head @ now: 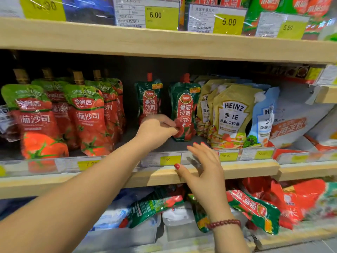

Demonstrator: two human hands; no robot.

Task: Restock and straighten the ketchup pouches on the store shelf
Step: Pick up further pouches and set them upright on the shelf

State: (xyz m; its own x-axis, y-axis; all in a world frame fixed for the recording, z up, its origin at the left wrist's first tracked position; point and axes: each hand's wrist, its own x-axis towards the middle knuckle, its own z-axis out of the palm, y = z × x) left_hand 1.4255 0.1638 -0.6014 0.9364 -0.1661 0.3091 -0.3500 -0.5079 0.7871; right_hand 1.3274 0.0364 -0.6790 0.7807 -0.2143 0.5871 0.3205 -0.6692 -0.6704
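The left hand (156, 129) pinches the lower front of a green ketchup pouch (185, 106) upright at mid-shelf. The right hand (202, 165), fingers spread, hovers at 5 o'clock. Heinz pouches (231, 114) crowd 3 o'clock; red pouches (87, 114) stand at 9.

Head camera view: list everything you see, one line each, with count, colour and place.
Green ketchup pouches: two, dark green and red with red caps, upright, middle shelf centre.
Red ketchup pouches: at least five, red with green tops and gold caps, middle shelf left.
Salad dressing pouches: several, tan, plus one pale blue, middle shelf right.
Price tags: several, yellow, along the shelf edges.
Loose pouches: several, green and red, lying flat on the bottom shelf.
Left hand: one, fingers pinching the nearer green pouch low on its front.
Right hand: one, open, red nails, bead bracelet, at the middle shelf edge.
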